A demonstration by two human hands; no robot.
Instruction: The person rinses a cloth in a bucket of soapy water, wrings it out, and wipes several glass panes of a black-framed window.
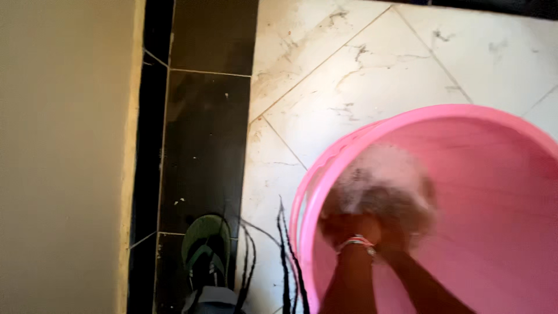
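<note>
- Both hands are down inside a large pink basin [465, 122], which stands on the pale marbled floor [372, 75] and fills the lower right of the view.
- The left hand [349, 228], with a beaded bracelet [357, 241] at its wrist, and the right hand [401, 235] are pressed close together around a dark, sudsy bundle of cloth [378, 195]. The picture is blurred here; both hands look closed on the cloth, but the fingers cannot be made out singly.
- The cloth lies against the near wall of the basin, just above the hands, with white foam over its upper part.
- Judgement on handling: soaked cloth of this kind would be soft, limp and heavier than when dry; the suds would make it slippery. A bunched, full-handed hold on the mass seems safer than a pinch at an edge.
- The basin looks like thin, light plastic; its rim may flex if leaned on.
- Surroundings: a band of dark tiles [203, 134] runs along a plain beige wall [64, 145] to the left. A green sandal [203, 247] rests on the dark tiles, near the basin's left side.
- Thin dark strands [285, 244] hang between the sandal and the basin rim, close to the hands.
</note>
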